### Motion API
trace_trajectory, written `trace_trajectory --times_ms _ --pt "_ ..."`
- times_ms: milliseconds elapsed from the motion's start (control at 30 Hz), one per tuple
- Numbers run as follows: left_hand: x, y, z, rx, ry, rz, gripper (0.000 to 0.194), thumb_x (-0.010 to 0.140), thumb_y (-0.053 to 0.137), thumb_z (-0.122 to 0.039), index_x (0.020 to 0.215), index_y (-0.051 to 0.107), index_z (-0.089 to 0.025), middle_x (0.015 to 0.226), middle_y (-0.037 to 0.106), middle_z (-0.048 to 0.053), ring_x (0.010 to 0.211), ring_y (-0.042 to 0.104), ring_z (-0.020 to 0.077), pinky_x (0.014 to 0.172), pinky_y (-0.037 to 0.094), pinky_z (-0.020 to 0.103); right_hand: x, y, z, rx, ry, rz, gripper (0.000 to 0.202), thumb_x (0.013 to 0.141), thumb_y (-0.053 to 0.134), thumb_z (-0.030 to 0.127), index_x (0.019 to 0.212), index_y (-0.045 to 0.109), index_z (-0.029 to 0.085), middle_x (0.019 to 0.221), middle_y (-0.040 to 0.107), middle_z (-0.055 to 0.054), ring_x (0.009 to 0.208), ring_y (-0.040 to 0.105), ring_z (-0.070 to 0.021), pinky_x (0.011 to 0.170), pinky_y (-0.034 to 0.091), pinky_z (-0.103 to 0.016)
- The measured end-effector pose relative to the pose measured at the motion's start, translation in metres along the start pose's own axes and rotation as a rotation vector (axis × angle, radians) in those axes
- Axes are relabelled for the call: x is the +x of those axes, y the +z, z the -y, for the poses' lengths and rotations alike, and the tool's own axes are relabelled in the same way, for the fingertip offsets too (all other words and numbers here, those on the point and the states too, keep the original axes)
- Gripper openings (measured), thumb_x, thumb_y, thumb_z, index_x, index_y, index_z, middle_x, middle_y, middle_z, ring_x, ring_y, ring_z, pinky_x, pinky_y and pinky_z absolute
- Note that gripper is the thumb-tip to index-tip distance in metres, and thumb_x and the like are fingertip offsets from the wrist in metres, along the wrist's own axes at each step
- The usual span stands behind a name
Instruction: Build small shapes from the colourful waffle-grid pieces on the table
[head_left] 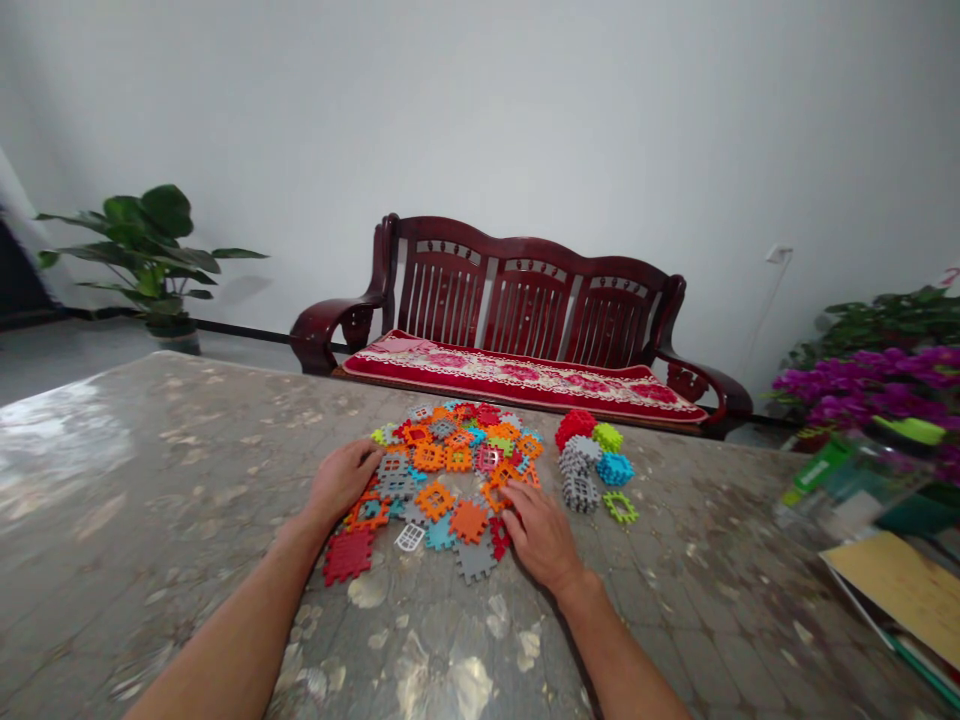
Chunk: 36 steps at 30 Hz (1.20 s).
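Loose plastic interlocking tiles lie in a mixed pile in front of me, among them an orange window tile [435, 500], a solid orange tile [469, 521] and a red tile [348, 556]. My left hand [343, 484] rests at the pile's left edge, fingers loosely bent beside a grey window tile [394, 467]. At the right edge, my right hand [541, 535] lies with fingers apart, their tips touching orange and red tiles. Neither hand visibly lifts a tile. A small white lattice piece [410, 537] lies near the front, by a grey tile [474, 560].
Right of the pile stand sorted stacks: red [576, 428], grey [580, 492], blue [615, 469] and green [607, 436]. A single green frame tile [620, 507] lies near them. Farther right are a clear bottle [862, 490] and a notebook [907, 590]. Behind the table stands a wooden bench [525, 290].
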<state>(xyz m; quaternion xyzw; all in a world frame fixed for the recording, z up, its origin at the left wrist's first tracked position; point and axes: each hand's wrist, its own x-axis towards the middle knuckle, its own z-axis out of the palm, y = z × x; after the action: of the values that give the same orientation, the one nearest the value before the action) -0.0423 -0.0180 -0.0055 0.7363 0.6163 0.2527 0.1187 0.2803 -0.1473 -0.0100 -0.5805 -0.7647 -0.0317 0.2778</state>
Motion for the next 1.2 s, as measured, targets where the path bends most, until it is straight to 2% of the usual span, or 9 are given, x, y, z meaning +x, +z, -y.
trace_trajectory --times_ms 200,333,433,533,667,733,933,1067,1200 --pt "0.001 0.0 0.001 -0.022 -0.02 0.007 0.039 0.092 0.037 -0.043 0.089 0.07 -0.023 0.098 0.076 0.003 0.091 0.067 0.0209 0.077 0.046 0.026 0.0 0.001 0.006 0.19 -0.127 0.029 0.035 0.092 0.05 0.016 0.121 0.066 0.025 0.126 0.069 -0.004 0.117 0.062 -0.0187 0.105 0.047 -0.039" --pt "0.002 0.002 0.004 -0.032 -0.017 0.001 0.038 0.09 0.038 -0.041 0.092 0.071 -0.022 0.102 0.076 0.005 0.095 0.067 0.0215 0.082 0.047 0.028 0.002 -0.002 0.005 0.208 -0.051 -0.113 0.033 0.091 0.046 0.014 0.11 0.07 0.025 0.115 0.073 -0.006 0.109 0.065 -0.0199 0.099 0.049 -0.04" --pt "0.003 0.005 0.007 -0.034 -0.013 0.001 0.036 0.09 0.039 -0.039 0.094 0.072 -0.022 0.103 0.076 0.004 0.097 0.067 0.0209 0.085 0.047 0.028 0.003 -0.007 0.007 0.183 0.003 -0.165 0.023 0.088 0.053 0.02 0.101 0.072 0.024 0.101 0.074 -0.006 0.099 0.066 -0.0212 0.092 0.05 -0.038" --pt "0.004 0.007 0.01 -0.026 -0.009 0.002 0.035 0.09 0.04 -0.038 0.095 0.072 -0.023 0.104 0.076 0.003 0.098 0.066 0.0204 0.087 0.047 0.027 0.002 -0.013 0.012 0.198 -0.039 -0.121 0.024 0.083 0.065 0.026 0.105 0.07 0.024 0.103 0.073 -0.006 0.1 0.064 -0.0227 0.094 0.048 -0.038" --pt "0.005 0.008 0.012 -0.027 0.007 0.001 0.034 0.089 0.042 -0.036 0.095 0.072 -0.024 0.106 0.076 0.003 0.099 0.066 0.0204 0.088 0.047 0.028 0.001 -0.016 0.024 0.237 -0.119 -0.014 0.05 0.076 0.074 0.034 0.123 0.063 0.024 0.121 0.068 -0.007 0.113 0.059 -0.0249 0.104 0.043 -0.042" --pt "0.006 0.009 0.012 -0.025 0.014 0.003 0.033 0.088 0.042 -0.035 0.094 0.072 -0.024 0.105 0.076 0.003 0.099 0.066 0.0202 0.089 0.047 0.028 0.002 -0.015 0.031 0.235 -0.137 0.034 0.056 0.074 0.077 0.034 0.127 0.061 0.024 0.122 0.068 -0.007 0.113 0.058 -0.0247 0.103 0.043 -0.041" --pt "0.007 0.011 0.015 -0.03 0.024 -0.007 0.033 0.089 0.042 -0.037 0.098 0.072 -0.025 0.108 0.076 0.003 0.102 0.066 0.02 0.092 0.046 0.029 0.004 -0.014 0.04 0.229 -0.192 0.083 0.045 0.078 0.073 0.028 0.122 0.065 0.026 0.111 0.072 -0.006 0.104 0.061 -0.0239 0.094 0.047 -0.04" --pt "0.006 0.011 0.014 -0.025 0.025 -0.014 0.034 0.088 0.042 -0.036 0.097 0.072 -0.024 0.11 0.075 0.003 0.102 0.066 0.0203 0.093 0.046 0.029 0.003 -0.009 0.037 0.29 -0.138 0.008 0.046 0.076 0.066 0.016 0.121 0.065 0.024 0.114 0.07 -0.006 0.104 0.063 -0.0221 0.096 0.049 -0.038" --pt "0.005 0.01 0.013 -0.022 0.015 -0.011 0.033 0.088 0.042 -0.035 0.097 0.072 -0.024 0.11 0.075 0.003 0.102 0.066 0.0206 0.091 0.046 0.029 0.003 0.004 0.024 0.44 0.054 -0.117 0.038 0.078 0.056 0.013 0.113 0.068 0.023 0.108 0.07 -0.006 0.096 0.066 -0.0192 0.087 0.055 -0.032"
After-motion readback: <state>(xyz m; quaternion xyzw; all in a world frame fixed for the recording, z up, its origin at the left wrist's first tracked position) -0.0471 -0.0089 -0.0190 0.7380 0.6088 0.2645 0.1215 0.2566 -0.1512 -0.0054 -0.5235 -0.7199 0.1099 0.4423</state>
